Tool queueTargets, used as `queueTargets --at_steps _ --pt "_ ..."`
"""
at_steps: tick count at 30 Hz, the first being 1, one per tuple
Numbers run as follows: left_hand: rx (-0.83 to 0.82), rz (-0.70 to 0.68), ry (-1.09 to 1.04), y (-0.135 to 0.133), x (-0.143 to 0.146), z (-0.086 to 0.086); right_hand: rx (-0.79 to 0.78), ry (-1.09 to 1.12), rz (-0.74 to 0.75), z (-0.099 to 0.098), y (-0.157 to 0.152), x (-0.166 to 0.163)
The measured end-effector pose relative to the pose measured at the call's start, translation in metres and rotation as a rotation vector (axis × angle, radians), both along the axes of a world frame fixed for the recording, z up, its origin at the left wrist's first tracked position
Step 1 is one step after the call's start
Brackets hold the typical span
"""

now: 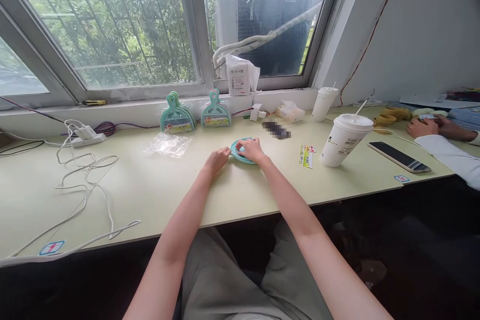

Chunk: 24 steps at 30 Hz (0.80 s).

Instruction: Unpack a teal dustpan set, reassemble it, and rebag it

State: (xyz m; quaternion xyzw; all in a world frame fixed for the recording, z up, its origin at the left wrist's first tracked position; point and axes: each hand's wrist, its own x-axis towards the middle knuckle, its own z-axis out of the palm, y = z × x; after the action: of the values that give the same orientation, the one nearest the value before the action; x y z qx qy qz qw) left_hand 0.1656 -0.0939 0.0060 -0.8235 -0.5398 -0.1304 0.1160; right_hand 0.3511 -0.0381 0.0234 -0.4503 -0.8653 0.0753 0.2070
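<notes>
Both hands – left hand [216,159], right hand [250,149] – on teal dustpan [239,155]

Both forearms were bare to past the elbow, no sleeve, watch or ring showing on the left hand [216,159] or the right hand [252,150]. At six o'clock, grey-green trousers [225,280] of plain, lightly creased cloth covered the lap.

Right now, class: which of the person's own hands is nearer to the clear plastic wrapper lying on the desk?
Left. The left hand rests at the teal dustpan's left edge, a short way right of the clear plastic wrapper. The right hand lies on the dustpan, farther right.
</notes>
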Motion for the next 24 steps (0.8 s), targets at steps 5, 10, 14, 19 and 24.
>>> queueTargets --at_steps 5,10,14,19,24 --pt "0.285 -0.062 -0.293 -0.013 0.002 0.02 -0.058 0.117 0.021 0.02 -0.011 0.007" --pt "0.233 0.113 -1.064 -0.014 0.023 0.032 0.056 0.457 -0.147 0.024 -0.018 -0.007" --pt "-0.251 -0.089 -1.209 -0.005 0.037 0.023 0.115 0.552 -0.29 0.02 -0.013 -0.014" --pt "-0.378 0.023 -1.516 0.002 0.028 0.016 0.139 0.509 -0.349 0.023 -0.023 0.03" --pt "-0.45 0.136 -1.733 0.01 0.004 0.012 0.224 0.16 -0.585 -0.002 -0.055 0.133"
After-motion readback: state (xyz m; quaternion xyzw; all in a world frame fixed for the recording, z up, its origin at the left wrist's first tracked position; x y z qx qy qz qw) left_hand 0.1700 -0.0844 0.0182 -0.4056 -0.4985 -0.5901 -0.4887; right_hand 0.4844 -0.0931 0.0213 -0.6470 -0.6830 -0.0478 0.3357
